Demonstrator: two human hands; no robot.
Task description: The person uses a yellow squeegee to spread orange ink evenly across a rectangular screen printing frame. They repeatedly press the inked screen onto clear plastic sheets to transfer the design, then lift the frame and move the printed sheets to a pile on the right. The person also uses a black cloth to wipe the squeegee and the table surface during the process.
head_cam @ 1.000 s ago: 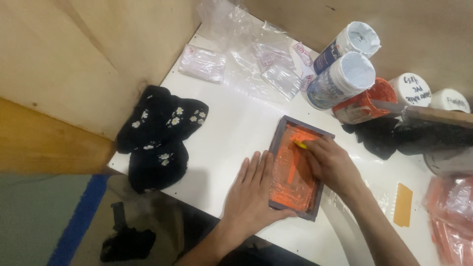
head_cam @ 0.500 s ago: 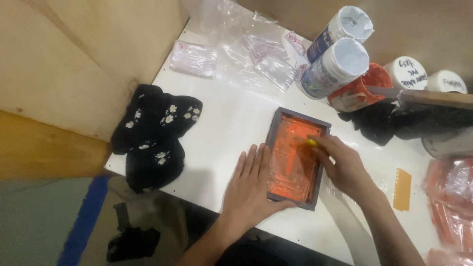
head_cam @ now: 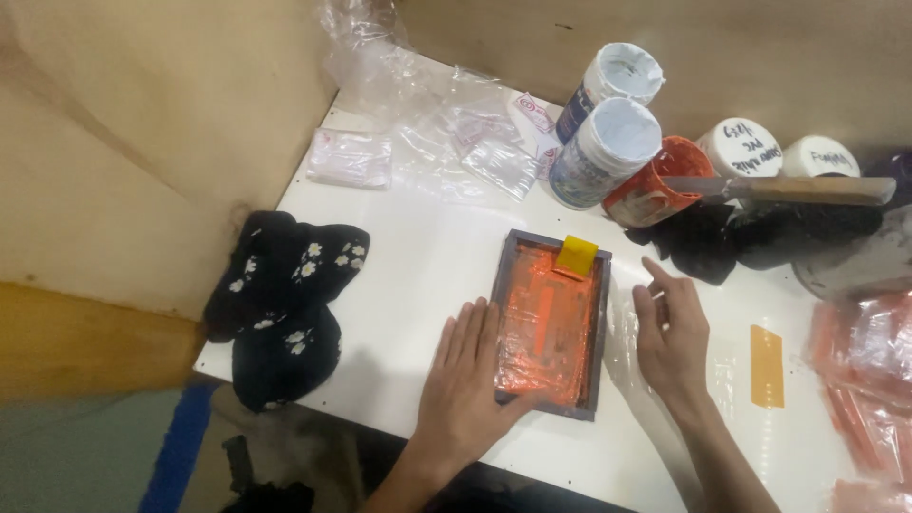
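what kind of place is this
Probably a small screen-printing workbench. A dark frame smeared with orange ink lies on the white table, with a yellow squeegee on it, open ink tubs behind and black flower-print socks piled nearby.

The flat rectangular printing frame (head_cam: 552, 323) had a dark grey rim and a screen smeared bright orange, with a small yellow plastic scraper (head_cam: 577, 255) at its far end. The smooth bench (head_cam: 427, 275) was white. The soft fabric pieces (head_cam: 283, 302) were black, dotted with small white daisies. Two round tubs (head_cam: 608, 123) were white with blue labels; the open tub (head_cam: 654, 195) was orange inside. A flat strip (head_cam: 767, 366) was amber yellow, and the plastic bags (head_cam: 869, 380) held orange-pink contents.
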